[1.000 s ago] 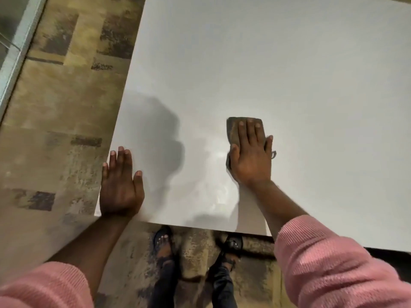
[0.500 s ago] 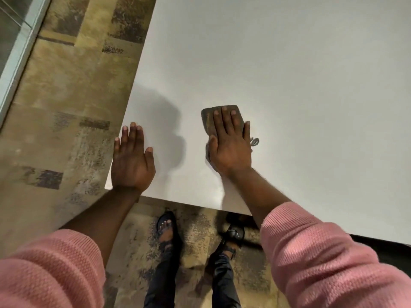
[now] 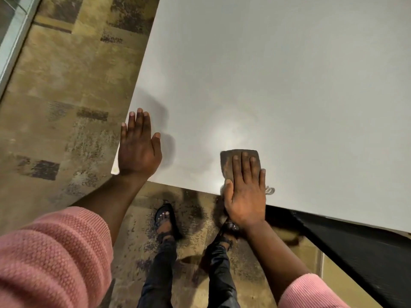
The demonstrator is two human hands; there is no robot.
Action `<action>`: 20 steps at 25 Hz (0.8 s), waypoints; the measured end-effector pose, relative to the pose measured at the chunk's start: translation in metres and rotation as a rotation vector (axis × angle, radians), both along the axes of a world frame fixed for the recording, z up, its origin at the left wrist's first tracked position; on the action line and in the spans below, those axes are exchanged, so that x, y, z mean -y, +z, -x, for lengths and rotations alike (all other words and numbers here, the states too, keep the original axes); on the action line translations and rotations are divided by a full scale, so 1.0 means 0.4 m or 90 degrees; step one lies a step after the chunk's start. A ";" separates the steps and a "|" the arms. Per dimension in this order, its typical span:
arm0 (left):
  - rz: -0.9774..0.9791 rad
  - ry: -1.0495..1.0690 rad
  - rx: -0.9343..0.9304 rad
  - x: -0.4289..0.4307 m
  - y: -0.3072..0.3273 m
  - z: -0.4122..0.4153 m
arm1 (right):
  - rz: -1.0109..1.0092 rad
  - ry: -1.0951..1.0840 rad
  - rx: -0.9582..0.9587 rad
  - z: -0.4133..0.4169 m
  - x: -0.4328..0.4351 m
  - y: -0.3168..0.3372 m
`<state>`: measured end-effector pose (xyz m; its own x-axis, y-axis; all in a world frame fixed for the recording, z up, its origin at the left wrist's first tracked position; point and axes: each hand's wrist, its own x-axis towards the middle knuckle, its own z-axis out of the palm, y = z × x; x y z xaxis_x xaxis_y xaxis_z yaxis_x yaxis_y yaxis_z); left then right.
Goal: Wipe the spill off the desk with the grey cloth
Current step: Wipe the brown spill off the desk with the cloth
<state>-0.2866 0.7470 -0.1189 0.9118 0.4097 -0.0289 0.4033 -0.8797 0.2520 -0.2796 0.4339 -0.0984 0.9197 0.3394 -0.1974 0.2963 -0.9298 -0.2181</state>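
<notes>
Grey cloth [image 3: 229,162] lies flat at the near edge of a white desk [image 3: 289,85], pinned under the right hand [image 3: 245,194] — fingers straight and close together, pressing down on it, the heel of the palm past the edge. A faint wet sheen [image 3: 224,134] shows just beyond the cloth. At the desk's near left corner the left hand [image 3: 138,150] rests flat — fingers together, thumb out. Pink sleeves [image 3: 51,258] cover both forearms above a patterned carpet [image 3: 55,85].
</notes>
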 end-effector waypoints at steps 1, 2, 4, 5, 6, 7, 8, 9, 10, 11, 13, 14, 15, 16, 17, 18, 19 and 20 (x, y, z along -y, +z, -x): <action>0.005 -0.001 0.005 0.003 0.001 -0.001 | -0.010 -0.019 0.003 0.005 -0.046 0.002; 0.017 -0.001 0.014 0.002 0.002 -0.002 | -0.022 -0.001 0.001 0.010 -0.116 0.002; 0.077 0.003 0.042 -0.008 0.007 0.004 | -0.051 0.111 -0.008 0.035 -0.269 -0.003; 0.121 0.008 0.061 -0.014 0.010 0.009 | -0.066 0.164 -0.011 0.050 -0.330 -0.004; 0.156 0.013 0.078 -0.018 0.011 0.011 | -0.076 0.196 -0.009 0.055 -0.368 -0.007; 0.173 0.009 0.085 -0.021 0.012 0.011 | -0.086 0.207 0.001 0.051 -0.376 -0.010; 0.170 -0.001 0.081 -0.021 0.014 0.012 | -0.089 0.210 0.017 0.043 -0.351 -0.010; 0.155 -0.008 0.074 -0.020 0.016 0.013 | -0.083 0.202 0.024 0.038 -0.304 -0.005; 0.140 -0.012 0.066 -0.017 0.016 0.014 | -0.068 0.172 0.023 0.035 -0.239 0.002; 0.129 -0.012 0.060 -0.013 0.017 0.015 | -0.051 0.121 0.024 0.029 -0.155 0.009; 0.115 -0.010 0.048 -0.011 0.021 0.017 | 0.015 -0.011 0.018 0.010 0.035 0.016; 0.110 -0.011 0.041 -0.010 0.021 0.016 | 0.046 -0.098 0.001 0.005 0.121 0.025; 0.100 -0.013 0.037 -0.008 0.020 0.015 | 0.056 -0.189 -0.013 0.003 0.181 0.033; 0.085 -0.015 0.035 -0.005 0.019 0.012 | 0.055 -0.263 -0.022 0.002 0.205 0.033; 0.069 -0.017 0.032 -0.002 0.017 0.011 | 0.054 -0.301 -0.028 0.008 0.193 0.029; 0.058 -0.017 0.027 0.000 0.014 0.011 | 0.056 -0.290 -0.023 0.021 0.148 0.025; 0.052 -0.017 0.024 -0.002 0.011 0.010 | 0.052 -0.231 -0.012 0.037 0.082 0.017; 0.054 -0.019 0.022 -0.002 0.011 0.010 | 0.026 -0.156 -0.006 0.059 0.010 0.010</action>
